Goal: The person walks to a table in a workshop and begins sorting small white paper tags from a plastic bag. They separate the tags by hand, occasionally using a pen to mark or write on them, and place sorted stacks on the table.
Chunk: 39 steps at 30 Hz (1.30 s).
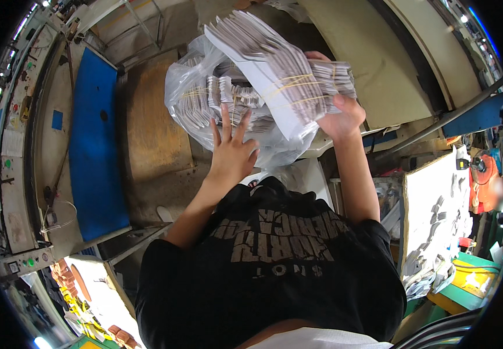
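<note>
A clear plastic bag is filled with white bundles of thin, flat pieces, packed in rows. 1 big white stack is held up by the right hand, over the right side of the bag. It is wrapped in thin yellow bands. The right thumb is pressed on its near side, and fingers are closed around its far side. The left hand is held over the bag, with 3 fingers spread wide. Whether the bundles are touched by their tips cannot be told.
</note>
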Motion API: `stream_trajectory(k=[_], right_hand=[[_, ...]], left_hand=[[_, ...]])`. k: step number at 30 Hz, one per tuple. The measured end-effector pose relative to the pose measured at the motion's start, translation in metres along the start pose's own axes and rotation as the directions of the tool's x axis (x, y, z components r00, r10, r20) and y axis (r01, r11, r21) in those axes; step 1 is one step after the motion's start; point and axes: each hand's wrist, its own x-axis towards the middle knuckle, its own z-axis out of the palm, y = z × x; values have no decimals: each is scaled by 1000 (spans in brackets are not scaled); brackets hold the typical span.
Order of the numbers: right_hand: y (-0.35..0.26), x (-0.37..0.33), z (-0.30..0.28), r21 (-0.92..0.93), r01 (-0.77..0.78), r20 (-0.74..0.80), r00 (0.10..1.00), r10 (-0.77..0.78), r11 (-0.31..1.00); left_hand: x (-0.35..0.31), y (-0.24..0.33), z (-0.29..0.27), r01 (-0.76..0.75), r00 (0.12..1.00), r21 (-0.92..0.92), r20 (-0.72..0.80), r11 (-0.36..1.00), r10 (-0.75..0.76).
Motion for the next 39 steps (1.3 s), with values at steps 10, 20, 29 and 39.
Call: stream_trajectory(k=[10,20,29,39], right_hand=[[35,22,-10,-39,-298,62,952,300,954],[37,14,-26,-125,-273,215,931,295,954],[100,-51,-25,502,-571,-81,717,692,650],[106,-81,-27,442,-731,-107,533,840,520]], left_hand=[[-8,-5,33,69,992,-17,109,997,-67],[-34,20,13,127,957,-208,281,970,-65],[-31,15,1,-17,991,-257,125,966,50],[-32,15,-4,17,941,-295,329,955,85]])
